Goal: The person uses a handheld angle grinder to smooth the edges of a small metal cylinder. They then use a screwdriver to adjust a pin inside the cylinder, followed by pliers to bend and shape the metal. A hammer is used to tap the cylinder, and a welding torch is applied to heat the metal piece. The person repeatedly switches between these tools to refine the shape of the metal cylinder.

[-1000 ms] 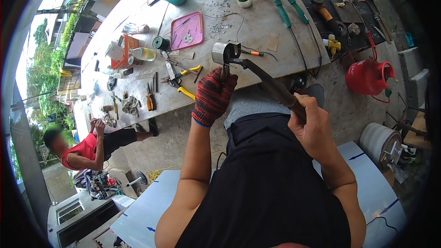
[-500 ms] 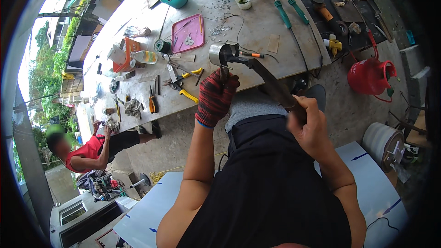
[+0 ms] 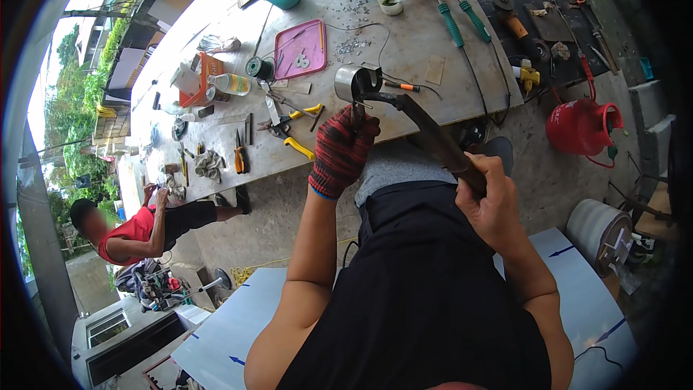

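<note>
Over cluttered workbench (image 3: 433, 36), metal ring (image 3: 349, 82) just above gloved left-hand fingers (image 3: 345, 124).

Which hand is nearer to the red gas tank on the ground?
Right. The bare right hand grips the tool handle, on the side of the red gas tank. The gloved left hand is farther, across the tool, under the metal ring.

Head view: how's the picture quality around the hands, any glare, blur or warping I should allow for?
Head view: even daylight, no harsh shadows; the gloved left hand and bare right hand on the long-handled tool are sharp; the sky at the far left is blown out white; the fisheye bends the workbench edge, and a dark rim frames the picture.
</note>
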